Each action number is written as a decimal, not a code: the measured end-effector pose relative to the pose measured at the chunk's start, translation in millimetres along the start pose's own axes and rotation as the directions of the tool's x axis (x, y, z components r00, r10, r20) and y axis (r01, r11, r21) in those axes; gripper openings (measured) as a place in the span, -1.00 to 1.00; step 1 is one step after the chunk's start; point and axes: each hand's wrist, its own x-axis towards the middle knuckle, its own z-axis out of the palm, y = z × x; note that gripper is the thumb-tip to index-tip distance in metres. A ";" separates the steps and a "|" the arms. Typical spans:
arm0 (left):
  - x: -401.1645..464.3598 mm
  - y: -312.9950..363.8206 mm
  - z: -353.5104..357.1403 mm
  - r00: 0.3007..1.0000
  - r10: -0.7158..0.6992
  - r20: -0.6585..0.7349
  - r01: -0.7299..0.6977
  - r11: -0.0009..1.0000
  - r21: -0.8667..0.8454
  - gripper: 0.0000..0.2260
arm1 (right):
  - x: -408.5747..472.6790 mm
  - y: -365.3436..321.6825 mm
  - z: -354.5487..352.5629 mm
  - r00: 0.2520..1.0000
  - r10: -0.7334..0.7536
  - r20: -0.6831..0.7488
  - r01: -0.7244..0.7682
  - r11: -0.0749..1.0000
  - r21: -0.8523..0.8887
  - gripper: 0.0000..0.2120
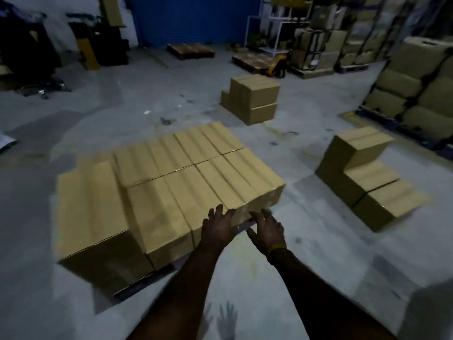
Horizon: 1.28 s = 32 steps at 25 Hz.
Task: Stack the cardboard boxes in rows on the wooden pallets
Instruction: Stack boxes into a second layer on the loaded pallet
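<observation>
Head view: loose boxes (250, 99) beyond stacked boxes (191, 168).

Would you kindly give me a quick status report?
Both hands open, left hand and right hand at stacked boxes' near corner. Loose boxes wait right. Nothing blocking.

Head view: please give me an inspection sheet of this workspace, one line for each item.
Surface: grey concrete floor, with dark stains.
Job's things: stack of boxes on a pallet, only its edge visible; two loose piles, right pile and far pile, on the floor.
Clutter: white scrap on the floor.
Hands: left hand and right hand open, fingers spread at the stack's near corner; contact unclear.
Cables: nothing seen.
Surroundings: blue door, empty pallet, yellow pallet jack, strapped box stacks.
</observation>
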 end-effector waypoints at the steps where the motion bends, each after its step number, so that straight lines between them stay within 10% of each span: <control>1: 11.0 28.2 2.7 0.999 0.032 -0.004 -0.032 0.999 0.006 -0.48 | 2.2 25.5 -15.4 1.000 0.024 -0.018 -0.024 1.000 -0.005 -0.47; 15: 152.5 281.5 56.0 0.920 0.367 0.137 -0.371 0.929 0.001 -0.44 | 47.3 251.0 -119.3 0.933 0.342 -0.110 -0.329 0.937 0.116 -0.44; 32: 472.5 474.0 79.3 0.845 0.500 0.190 -0.505 0.863 -0.028 -0.44 | 313.7 444.2 -236.5 0.819 0.550 -0.165 -0.535 0.835 0.128 -0.44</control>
